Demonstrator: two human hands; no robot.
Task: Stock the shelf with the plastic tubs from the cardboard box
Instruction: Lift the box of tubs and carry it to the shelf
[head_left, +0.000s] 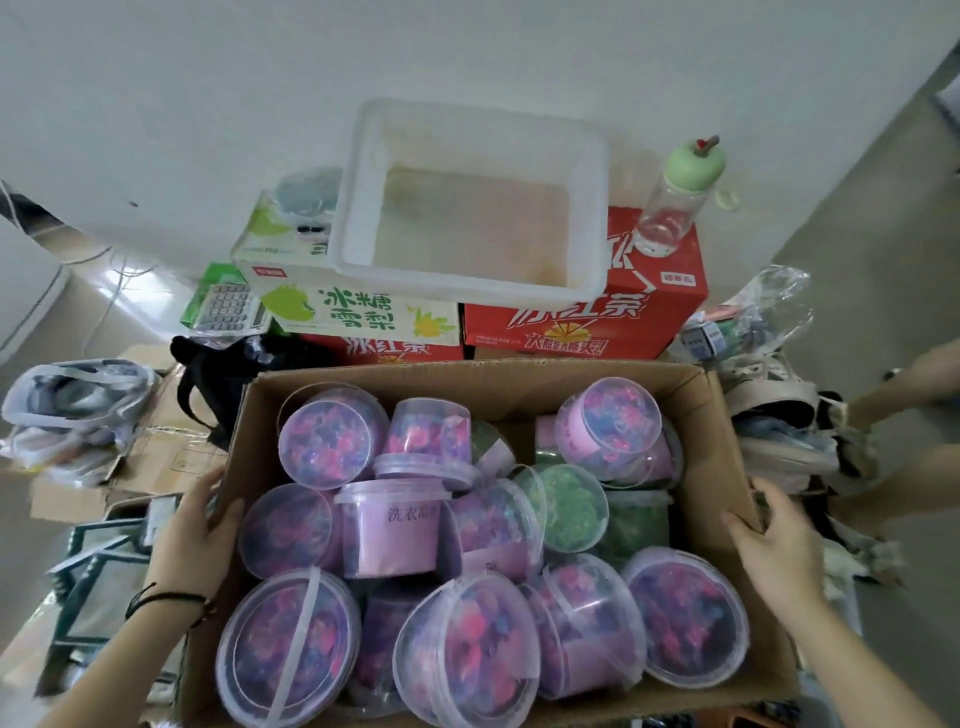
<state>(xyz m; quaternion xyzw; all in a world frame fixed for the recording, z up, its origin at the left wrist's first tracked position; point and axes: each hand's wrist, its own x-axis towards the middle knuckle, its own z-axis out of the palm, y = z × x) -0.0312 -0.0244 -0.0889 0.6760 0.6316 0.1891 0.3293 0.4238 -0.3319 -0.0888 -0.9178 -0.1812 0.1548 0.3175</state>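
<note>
Two hands: on opp. side walls of cardboard box (493, 379).
L hand (200, 525): clasps left wall, thumb over rim, fingers outside.
R hand (776, 540): clasps right wall, thumb at rim, fingers outside.
Plastic tubs (470, 649): all in box, piled, most tipped, lidded, mostly purple-pink.
Green tubs (574, 512): few, mid-right of box.
Behind box: white bin (467, 280) atop drink cartons (582, 322); bottle (675, 202) on rt one; calculator (226, 309) at left.

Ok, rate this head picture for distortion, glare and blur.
Head view: wide-angle bending bows the wall and the rim of the cardboard box; light is soft and even, shadows weak; faint sheen on lids of the plastic tubs; fine print on the red carton smears.
</note>
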